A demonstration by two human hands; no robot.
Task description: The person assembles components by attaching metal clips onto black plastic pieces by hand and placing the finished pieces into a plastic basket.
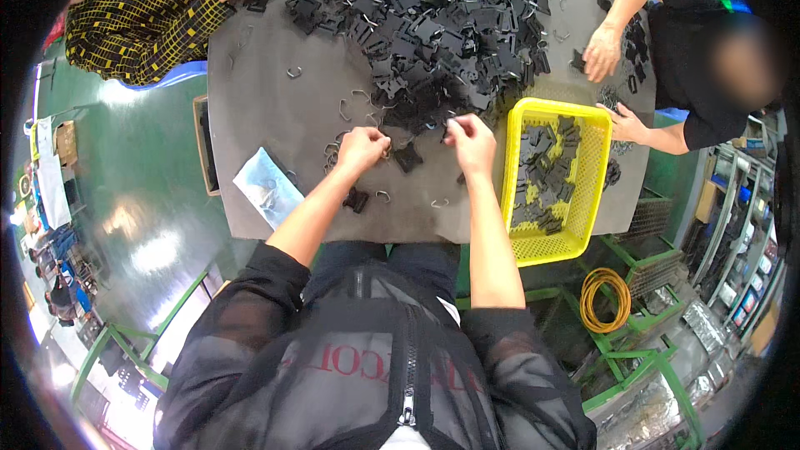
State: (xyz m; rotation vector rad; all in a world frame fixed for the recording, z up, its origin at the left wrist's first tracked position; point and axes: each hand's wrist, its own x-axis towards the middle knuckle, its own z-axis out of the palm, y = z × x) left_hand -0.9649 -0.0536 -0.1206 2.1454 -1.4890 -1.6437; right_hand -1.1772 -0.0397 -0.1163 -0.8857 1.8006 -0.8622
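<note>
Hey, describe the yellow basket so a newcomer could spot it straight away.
Find the grey table with its heap of black pieces. Near its right front corner, right of the wearer's right hand, sits an open rectangular basket of dark pieces. Bright yellow, perforated walls set it apart from the dark heap.

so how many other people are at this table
2: one person at upper left in a yellow-and-black top, another person at upper right in black, past the yellow basket. Others may be hidden beyond the picture's top edge.
</note>
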